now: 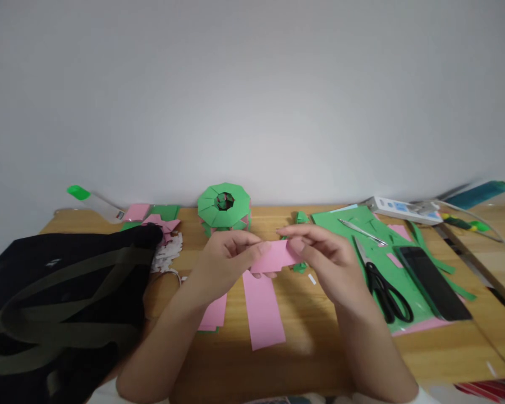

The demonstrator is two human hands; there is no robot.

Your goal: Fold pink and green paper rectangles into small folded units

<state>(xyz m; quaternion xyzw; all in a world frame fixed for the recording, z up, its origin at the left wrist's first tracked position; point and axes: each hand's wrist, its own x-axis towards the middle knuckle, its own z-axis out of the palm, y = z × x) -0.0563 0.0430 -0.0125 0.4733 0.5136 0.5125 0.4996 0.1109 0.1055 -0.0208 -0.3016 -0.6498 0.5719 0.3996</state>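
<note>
A small pink paper piece (271,257) is pinched between my two hands above the wooden table. My left hand (229,258) grips its left end, thumb on top. At its right end, my right hand (324,258) holds it between thumb and fingers. Below them a longer pink strip (265,314) hangs or lies, its top end near my left fingertips; whether it is held I cannot tell. More pink sheets (214,314) lie partly hidden behind my left wrist. Behind my hands stands a round green and pink folded paper model (224,209).
A black bag (67,303) covers the table's left side. On the right are a green sheet (408,292), black-handled scissors (387,292), a phone (431,280), a silver pen-like tool (362,231) and a power strip (404,210). Green folded pieces (302,217) lie behind my right hand.
</note>
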